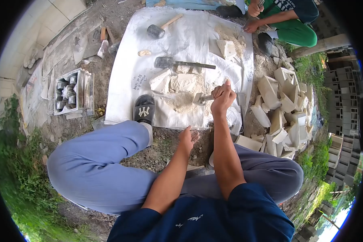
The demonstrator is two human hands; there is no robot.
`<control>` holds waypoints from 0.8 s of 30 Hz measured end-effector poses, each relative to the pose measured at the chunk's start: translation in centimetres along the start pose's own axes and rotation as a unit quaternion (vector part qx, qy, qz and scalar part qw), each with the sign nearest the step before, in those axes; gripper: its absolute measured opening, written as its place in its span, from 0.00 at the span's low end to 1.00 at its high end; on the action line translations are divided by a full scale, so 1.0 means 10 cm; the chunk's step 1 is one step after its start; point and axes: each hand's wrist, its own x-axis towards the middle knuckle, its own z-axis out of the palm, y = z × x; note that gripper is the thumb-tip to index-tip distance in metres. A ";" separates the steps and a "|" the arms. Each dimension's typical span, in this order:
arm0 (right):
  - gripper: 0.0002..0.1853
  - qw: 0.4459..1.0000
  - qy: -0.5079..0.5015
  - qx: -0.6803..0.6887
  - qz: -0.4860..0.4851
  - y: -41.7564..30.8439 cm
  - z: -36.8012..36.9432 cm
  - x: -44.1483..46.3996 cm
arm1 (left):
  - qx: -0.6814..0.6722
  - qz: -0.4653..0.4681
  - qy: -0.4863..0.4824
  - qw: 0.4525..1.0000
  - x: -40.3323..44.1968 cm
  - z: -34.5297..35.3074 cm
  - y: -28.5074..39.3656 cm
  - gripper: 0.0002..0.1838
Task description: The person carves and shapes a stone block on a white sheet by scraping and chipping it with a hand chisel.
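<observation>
My right hand (222, 98) is wrapped round the handle of a trowel-like tool, whose flat metal blade (198, 98) points left over pale crumbs (181, 103) on the white sack sheet (127, 60). Near the sheet's front edge my left hand (189, 138) hangs with its fingers apart, holding nothing. Pale broken blocks (186, 83) lie just beyond the crumbs, with another chunk (160, 81) to their left. Behind them rests a long dark metal bar tool (193, 64). A mallet (156, 31) with a wooden handle lies farther back.
A heap of broken pale blocks (284, 109) stands at the right. At the left is a crate of metal pieces (71, 92). Another person's hands (254, 18) hold something at the top right. My sandalled foot (144, 109) rests on the sheet's near edge.
</observation>
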 end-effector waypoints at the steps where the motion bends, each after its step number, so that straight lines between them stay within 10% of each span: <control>1: 0.34 1.000 0.000 -0.009 0.003 -0.15 0.09 0.03 | -0.013 0.002 -0.004 1.000 0.00 -0.04 -0.04 0.25; 8: 0.34 0.984 -0.010 -0.179 -0.001 0.21 0.10 -0.10 | -0.019 -0.001 0.014 1.000 -0.05 -0.03 -0.10 0.26; 20: 0.35 0.998 0.016 -0.052 0.031 -0.39 0.15 0.22 | -0.016 -0.008 0.016 1.000 -0.04 -0.05 -0.10 0.29; 24: 0.30 0.958 -0.043 -0.282 -0.027 0.41 0.00 -0.15 | 0.001 0.000 -0.002 1.000 0.06 -0.04 -0.03 0.26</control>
